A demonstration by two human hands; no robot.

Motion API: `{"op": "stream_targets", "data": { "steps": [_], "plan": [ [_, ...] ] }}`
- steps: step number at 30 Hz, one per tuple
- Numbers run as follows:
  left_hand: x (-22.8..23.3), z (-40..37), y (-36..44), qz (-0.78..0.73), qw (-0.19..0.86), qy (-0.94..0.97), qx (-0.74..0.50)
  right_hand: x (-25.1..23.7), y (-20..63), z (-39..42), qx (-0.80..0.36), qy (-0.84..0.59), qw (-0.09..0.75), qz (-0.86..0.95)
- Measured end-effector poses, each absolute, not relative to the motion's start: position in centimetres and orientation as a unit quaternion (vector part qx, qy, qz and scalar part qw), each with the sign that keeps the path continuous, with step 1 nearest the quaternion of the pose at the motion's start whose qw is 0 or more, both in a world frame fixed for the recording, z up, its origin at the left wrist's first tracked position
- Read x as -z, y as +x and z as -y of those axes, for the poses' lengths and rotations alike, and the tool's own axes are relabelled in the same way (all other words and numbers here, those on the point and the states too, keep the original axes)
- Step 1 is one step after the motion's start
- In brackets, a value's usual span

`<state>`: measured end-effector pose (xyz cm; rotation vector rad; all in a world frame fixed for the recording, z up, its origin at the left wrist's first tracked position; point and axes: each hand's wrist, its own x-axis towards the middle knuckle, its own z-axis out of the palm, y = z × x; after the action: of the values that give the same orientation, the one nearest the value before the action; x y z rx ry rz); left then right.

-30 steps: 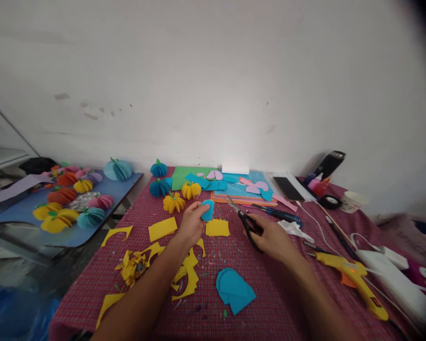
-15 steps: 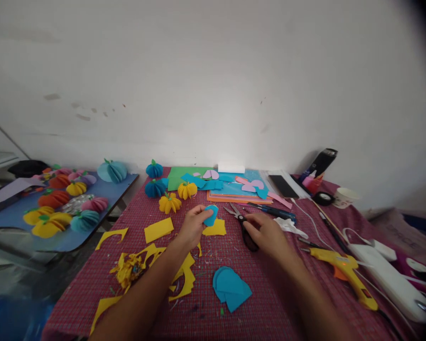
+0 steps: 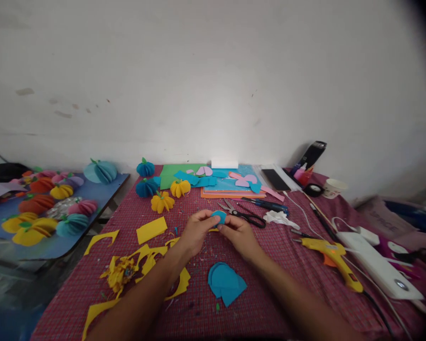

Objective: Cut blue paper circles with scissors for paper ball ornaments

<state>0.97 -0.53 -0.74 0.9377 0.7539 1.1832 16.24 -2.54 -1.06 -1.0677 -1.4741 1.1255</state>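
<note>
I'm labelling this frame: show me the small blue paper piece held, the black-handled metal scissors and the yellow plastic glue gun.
Small blue paper piece (image 3: 219,216), head view: exposed face.
Black-handled metal scissors (image 3: 243,216), head view: black handle near pivot.
Yellow plastic glue gun (image 3: 340,256), head view: where handle meets body.

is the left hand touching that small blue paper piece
Touching: the head view shows the left hand holding the small blue paper piece, its thumb against it.

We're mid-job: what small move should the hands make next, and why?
I'd probably even up the edges of the blue paper: the left hand and right hand both pinch it, while the scissors lie unheld on the tablecloth.
</note>
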Motion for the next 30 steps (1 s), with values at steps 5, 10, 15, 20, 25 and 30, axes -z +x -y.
{"op": "stream_targets", "data": {
  "steps": [5,10,15,20,25,30],
  "plan": [
    [0.8,0.6,1.0,-0.344,0.654,0.431,-0.518,0.6,16.8,2.6,-0.45,-0.458,0.513,0.569],
    [0.8,0.8,1.1,-0.339,0.659,0.459,-0.49,0.1,17.1,2.7,-0.458,-0.462,0.516,0.558],
    [0.8,0.9,1.2,-0.359,0.638,0.477,-0.485,-0.1,17.0,2.6,-0.456,-0.467,0.507,0.563],
    [1.0,0.7,1.0,-0.36,0.638,0.484,-0.479,-0.3,17.1,2.6,-0.44,-0.474,0.507,0.57],
    [1.0,0.7,1.0,-0.369,0.619,0.502,-0.477,-0.5,17.2,2.6,-0.432,-0.48,0.504,0.574],
    [0.7,0.7,1.1,-0.369,0.615,0.512,-0.473,-0.3,17.4,2.5,-0.436,-0.48,0.496,0.577]
  ]
}}
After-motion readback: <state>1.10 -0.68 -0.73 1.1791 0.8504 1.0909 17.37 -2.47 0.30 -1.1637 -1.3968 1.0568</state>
